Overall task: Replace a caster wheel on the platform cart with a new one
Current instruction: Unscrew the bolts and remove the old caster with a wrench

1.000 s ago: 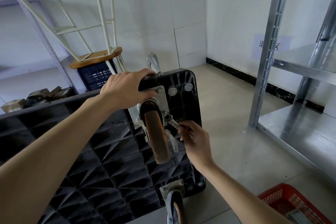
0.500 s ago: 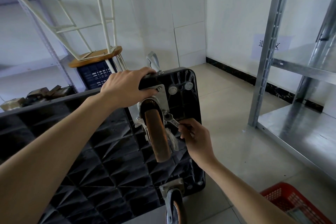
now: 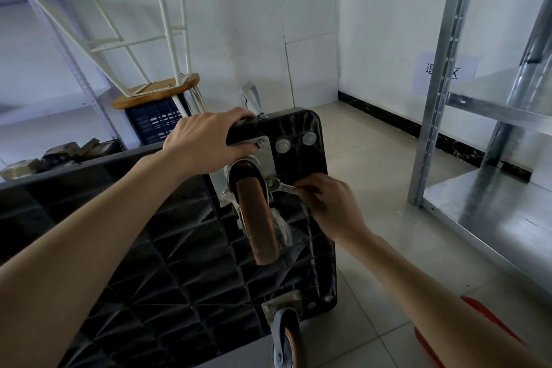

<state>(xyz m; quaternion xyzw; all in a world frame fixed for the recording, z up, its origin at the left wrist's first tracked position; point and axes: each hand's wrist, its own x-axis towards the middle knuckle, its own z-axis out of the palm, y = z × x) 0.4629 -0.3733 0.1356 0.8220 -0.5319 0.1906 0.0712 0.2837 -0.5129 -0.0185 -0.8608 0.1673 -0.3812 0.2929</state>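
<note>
The black ribbed-plastic platform cart (image 3: pixel 167 248) stands tipped on its side, its underside toward the camera; the worn brown rubber caster wheel in its silver steel fork (image 3: pixel 258 215) juts from the upper corner of that underside, its long axis running down and toward the viewer; a second grey caster (image 3: pixel 285 334) sits at the lower corner. The left hand (image 3: pixel 206 140) curls over the cart's top edge, fingers wrapped round the rim and thumb lying by the upper bolt of the square steel mounting plate (image 3: pixel 264 155); it braces the cart and touches no tool. The right hand (image 3: pixel 331 206) pinches the handle of a small silver spanner (image 3: pixel 283 187), fingers closed tight on it; the spanner's head sits on the bolt at the plate's lower right corner (image 3: pixel 270 183), just beside the wheel fork. The handle lies nearly level, pointing right from the bolt, so the bolt is to the left of the grip and the right hand is the nearer one; the wheel blocks any swing leftward, so I judge the stroke must be short, up or down on the open right side. Whether the bolt is being loosened or tightened cannot be told.
</note>
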